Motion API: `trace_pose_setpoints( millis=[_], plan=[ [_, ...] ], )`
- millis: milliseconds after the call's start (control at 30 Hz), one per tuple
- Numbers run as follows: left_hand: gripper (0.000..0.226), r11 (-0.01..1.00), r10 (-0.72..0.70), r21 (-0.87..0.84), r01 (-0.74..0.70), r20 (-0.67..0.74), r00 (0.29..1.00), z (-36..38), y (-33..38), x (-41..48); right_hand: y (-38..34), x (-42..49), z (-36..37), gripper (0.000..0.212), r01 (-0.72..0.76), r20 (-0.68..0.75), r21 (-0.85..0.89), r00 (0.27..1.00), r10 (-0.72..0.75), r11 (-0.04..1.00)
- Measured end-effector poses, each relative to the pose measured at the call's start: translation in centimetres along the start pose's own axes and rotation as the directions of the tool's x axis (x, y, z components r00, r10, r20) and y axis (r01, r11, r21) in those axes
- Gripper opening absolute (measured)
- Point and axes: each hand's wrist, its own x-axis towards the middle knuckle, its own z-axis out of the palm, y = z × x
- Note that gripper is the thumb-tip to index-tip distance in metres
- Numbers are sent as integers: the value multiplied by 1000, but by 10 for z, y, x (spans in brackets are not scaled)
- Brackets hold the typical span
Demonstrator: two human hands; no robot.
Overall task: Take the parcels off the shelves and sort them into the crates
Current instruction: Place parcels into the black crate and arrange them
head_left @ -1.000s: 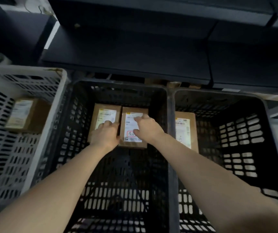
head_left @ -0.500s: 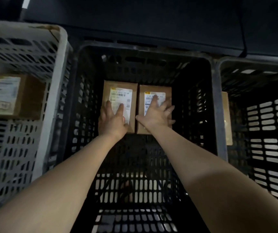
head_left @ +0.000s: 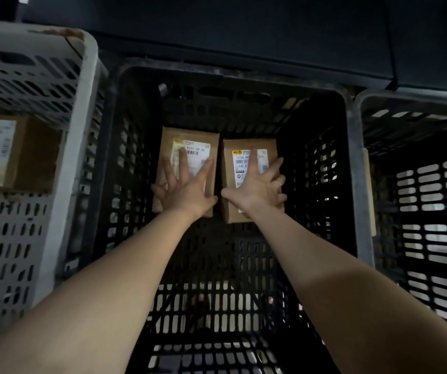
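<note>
Two brown cardboard parcels with white labels lie side by side on the floor of the middle black crate [head_left: 352, 168]. My left hand [head_left: 186, 184] rests flat on the left parcel [head_left: 211, 147], fingers spread and straight. My right hand [head_left: 257, 184] lies flat on the right parcel [head_left: 227, 171], fingers spread, a ring on one finger. Both forearms reach down into the crate.
A white slotted crate [head_left: 82, 109] at the left holds another labelled brown parcel [head_left: 22, 155]. A third dark crate [head_left: 416, 103] stands at the right, with the edge of a parcel [head_left: 368, 190] against its left wall. Dark shelving [head_left: 244, 36] runs behind the crates.
The view has shifted down and closer over the middle crate. Both hands have spread flat on the two parcels, which lie where they were.
</note>
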Motion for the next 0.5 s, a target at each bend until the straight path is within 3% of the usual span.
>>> trace_pose_setpoints(
  millis=[367,500],
  plan=[
    [91,989,-150,22,150,26,988,-2,-5,-3,13,-19,-23,117,195,50,-166,981,-189,967],
    [69,988,-156,23,155,52,986,-13,-9,-3,10,-30,-39,115,202,70,-198,979,-191,959]
  ],
)
